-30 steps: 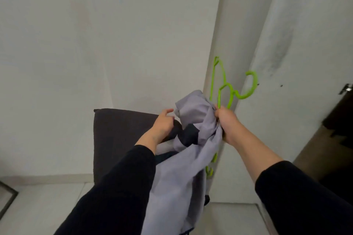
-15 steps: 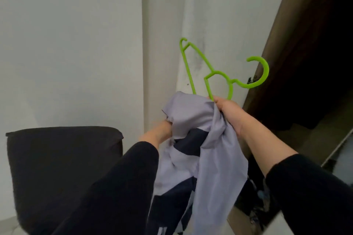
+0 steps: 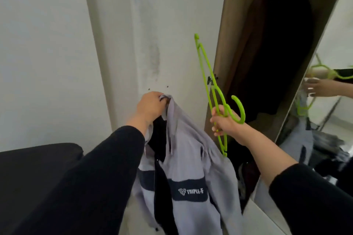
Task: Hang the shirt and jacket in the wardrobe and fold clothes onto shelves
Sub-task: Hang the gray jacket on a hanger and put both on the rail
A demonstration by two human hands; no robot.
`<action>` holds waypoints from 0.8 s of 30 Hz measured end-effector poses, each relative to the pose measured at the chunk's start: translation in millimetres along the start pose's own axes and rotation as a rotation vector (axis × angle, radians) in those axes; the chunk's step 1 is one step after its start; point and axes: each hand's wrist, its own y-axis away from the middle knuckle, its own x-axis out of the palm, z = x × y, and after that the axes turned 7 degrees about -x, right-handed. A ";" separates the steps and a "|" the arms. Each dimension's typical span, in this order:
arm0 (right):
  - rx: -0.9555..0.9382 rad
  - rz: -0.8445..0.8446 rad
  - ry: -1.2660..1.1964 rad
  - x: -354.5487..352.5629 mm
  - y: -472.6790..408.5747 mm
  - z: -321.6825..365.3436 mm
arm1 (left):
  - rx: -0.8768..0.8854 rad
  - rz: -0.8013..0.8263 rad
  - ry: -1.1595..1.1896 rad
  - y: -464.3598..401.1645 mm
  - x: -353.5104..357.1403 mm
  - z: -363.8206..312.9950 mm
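Note:
A grey jacket [image 3: 191, 160] with a dark band and white lettering hangs open in front of me. My left hand [image 3: 150, 107] grips it by the collar and holds it up against the white wall. My right hand [image 3: 223, 122] grips a lime-green plastic hanger [image 3: 208, 82] near its hook, apart from the jacket; the hanger stands almost upright with its lower end just behind the jacket's shoulder. To the right the wardrobe [image 3: 267, 63] stands open, with a dark garment [image 3: 286, 44] hanging inside on another green hanger.
A black chair back [image 3: 38, 168] stands at the lower left, close to my left arm. The mirrored wardrobe door [image 3: 328, 101] at the right edge reflects my hand and the hanger. Dark clothes lie low in the wardrobe.
My view has swung right to the open wardrobe. My right hand let go of the jacket and now holds only the hanger. My left hand lifted the jacket by its collar and it unfurled.

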 end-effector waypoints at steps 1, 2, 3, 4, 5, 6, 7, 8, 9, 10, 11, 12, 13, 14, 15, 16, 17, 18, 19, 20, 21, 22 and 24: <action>-0.026 0.001 0.014 -4.3 5.2 -1.4 | 0.004 0.004 -0.014 0.2 6.1 -3.9; -0.053 0.009 0.020 -9.1 10.3 -2.4 | 0.004 0.009 -0.026 0.4 12.6 -9.0; -0.083 0.013 0.020 -13.5 14.6 -3.8 | -0.008 0.016 -0.034 0.9 19.2 -14.8; -0.110 0.012 0.020 -17.7 19.2 -3.7 | -0.030 0.026 -0.040 2.1 24.7 -21.3; -0.136 0.002 0.058 -23.1 22.1 -5.8 | -0.051 0.029 -0.040 1.6 29.8 -26.5; -0.166 0.001 0.141 -28.5 24.5 -9.2 | -0.067 0.020 -0.038 0.7 33.8 -30.7; -0.183 0.016 0.250 -34.5 27.1 -15.4 | -0.077 0.005 -0.031 -1.5 36.9 -33.1; -0.175 0.030 0.341 -40.5 31.4 -20.1 | -0.084 -0.009 -0.023 -4.9 39.3 -34.4; -0.134 0.033 0.370 -46.7 35.9 -25.4 | -0.089 -0.022 -0.019 -9.4 41.1 -34.6; -0.060 0.038 0.343 -52.9 40.7 -30.8 | -0.095 -0.030 -0.024 -13.5 41.5 -34.2; 0.030 0.056 0.283 -59.4 45.1 -36.0 | -0.105 -0.030 -0.035 -17.8 42.0 -32.9; 0.111 0.085 0.237 -65.0 50.2 -38.8 | -0.114 -0.030 -0.055 -21.5 42.6 -31.7; 0.159 0.121 0.221 -69.5 53.7 -42.3 | -0.125 -0.029 -0.072 -25.0 43.1 -29.8; 0.189 0.159 0.226 -72.8 57.1 -43.2 | -0.134 -0.026 -0.075 -27.7 43.8 -28.7; 0.202 0.200 0.252 -74.9 58.0 -45.1 | -0.140 -0.022 -0.068 -29.3 44.4 -29.0; 0.211 0.238 0.295 -74.8 58.4 -45.2 | -0.144 -0.015 -0.061 -30.3 45.2 -30.1; 0.215 0.265 0.345 -73.3 57.6 -44.9 | -0.137 -0.007 -0.060 -30.8 46.7 -32.1; 0.218 0.281 0.376 -70.8 56.6 -43.0 | -0.122 0.008 -0.059 -30.3 48.5 -35.3; 0.218 0.289 0.385 -66.8 54.5 -41.3 | -0.099 0.024 -0.056 -29.9 51.5 -39.3; 0.218 0.299 0.388 -62.3 52.5 -37.0 | -0.074 0.042 -0.049 -27.7 54.1 -44.7; 0.210 0.308 0.411 -57.7 50.0 -32.0 | -0.043 0.061 -0.043 -25.9 57.4 -49.9; 0.192 0.315 0.474 -53.2 46.4 -27.8 | -0.006 0.081 -0.037 -23.9 60.4 -54.9; 0.145 0.317 0.614 -44.0 38.9 -20.2 | 0.063 0.112 -0.025 -22.2 66.0 -60.6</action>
